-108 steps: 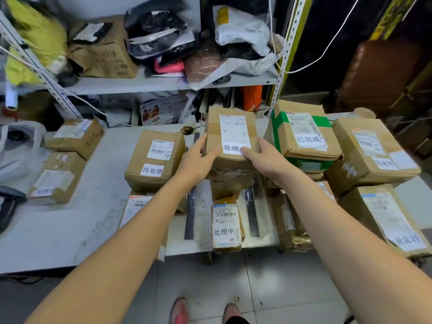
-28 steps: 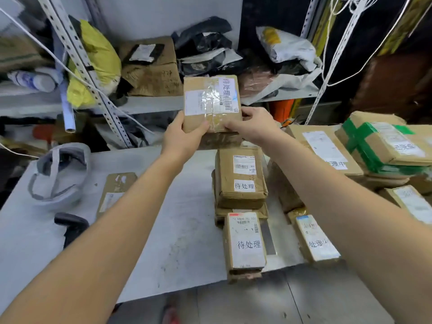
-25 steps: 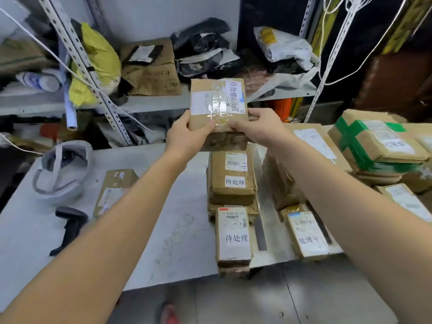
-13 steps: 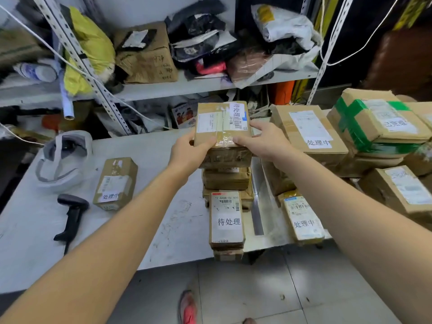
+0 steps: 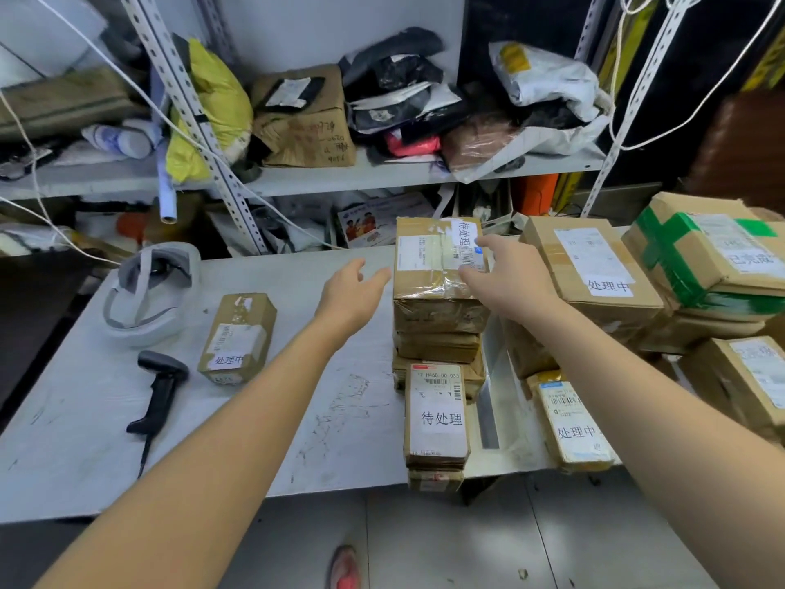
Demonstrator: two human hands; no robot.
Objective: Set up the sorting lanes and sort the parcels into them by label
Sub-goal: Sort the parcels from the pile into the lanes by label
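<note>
Parcel of tape-wrapped brown cardboard (image 5: 437,257) tops the middle stack (image 5: 437,333) on the grey worktop (image 5: 297,418); our left hand (image 5: 354,286) hovers spread and empty beside it, our right hand (image 5: 505,278) touches it, uncurled. Stiff, slick: we'd grip its sides.

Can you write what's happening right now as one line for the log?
top parcel: lies on the middle stack | left hand: open, just clear of it | right hand: open, at its right edge
</note>
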